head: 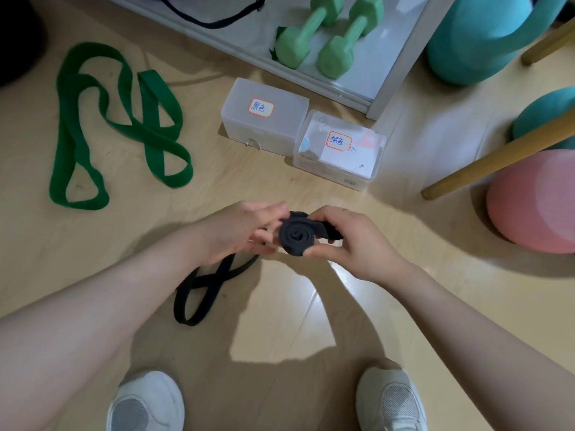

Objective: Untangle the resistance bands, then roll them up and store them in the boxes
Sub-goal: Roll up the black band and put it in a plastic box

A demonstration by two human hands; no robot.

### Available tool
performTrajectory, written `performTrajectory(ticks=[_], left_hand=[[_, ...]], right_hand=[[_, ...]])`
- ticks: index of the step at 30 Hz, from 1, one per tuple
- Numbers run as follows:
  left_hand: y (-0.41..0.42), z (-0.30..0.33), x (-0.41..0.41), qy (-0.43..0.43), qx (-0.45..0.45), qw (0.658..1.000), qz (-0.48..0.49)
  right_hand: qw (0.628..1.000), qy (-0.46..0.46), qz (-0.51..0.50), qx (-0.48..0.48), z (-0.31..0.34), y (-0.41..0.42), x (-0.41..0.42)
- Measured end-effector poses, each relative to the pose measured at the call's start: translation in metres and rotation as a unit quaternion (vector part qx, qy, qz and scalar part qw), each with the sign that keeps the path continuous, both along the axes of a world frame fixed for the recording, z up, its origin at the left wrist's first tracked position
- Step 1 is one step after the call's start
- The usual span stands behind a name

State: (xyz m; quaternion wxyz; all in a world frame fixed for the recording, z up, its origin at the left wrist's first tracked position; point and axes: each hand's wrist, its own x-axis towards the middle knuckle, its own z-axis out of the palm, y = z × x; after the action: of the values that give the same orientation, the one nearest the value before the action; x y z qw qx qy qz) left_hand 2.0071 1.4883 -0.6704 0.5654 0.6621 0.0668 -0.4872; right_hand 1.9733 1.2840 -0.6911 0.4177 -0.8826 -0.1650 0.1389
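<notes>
The matt black cloth-like resistance band (294, 236) looks soft, as does the flat green band (124, 126). Two frosted translucent plastic boxes (264, 119) sit on the glossy, smooth pale wood floor (280, 306).

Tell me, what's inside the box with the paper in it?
The clear box on the right holds a white card or paper and something pink and blue. Its red-edged label covers part of the inside, so anything below it can't be made out. No band shows inside.

Head-worn view, steeply downward, near floor (280, 306)
</notes>
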Motion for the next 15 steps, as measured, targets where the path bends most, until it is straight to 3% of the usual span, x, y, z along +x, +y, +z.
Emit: performTrajectory(ticks=[6, 15], left_hand=[[0.003, -0.009, -0.003, 0.069, 0.009, 0.998, 0.002], [0.003, -0.009, -0.003, -0.034, 0.086, 0.995, -0.043]], right_hand=[[0.972, -0.181, 0.116, -0.099, -0.013, 0.004, 0.003], [0.967, -0.186, 0.140, -0.104, -0.026, 0.013, -0.003]])
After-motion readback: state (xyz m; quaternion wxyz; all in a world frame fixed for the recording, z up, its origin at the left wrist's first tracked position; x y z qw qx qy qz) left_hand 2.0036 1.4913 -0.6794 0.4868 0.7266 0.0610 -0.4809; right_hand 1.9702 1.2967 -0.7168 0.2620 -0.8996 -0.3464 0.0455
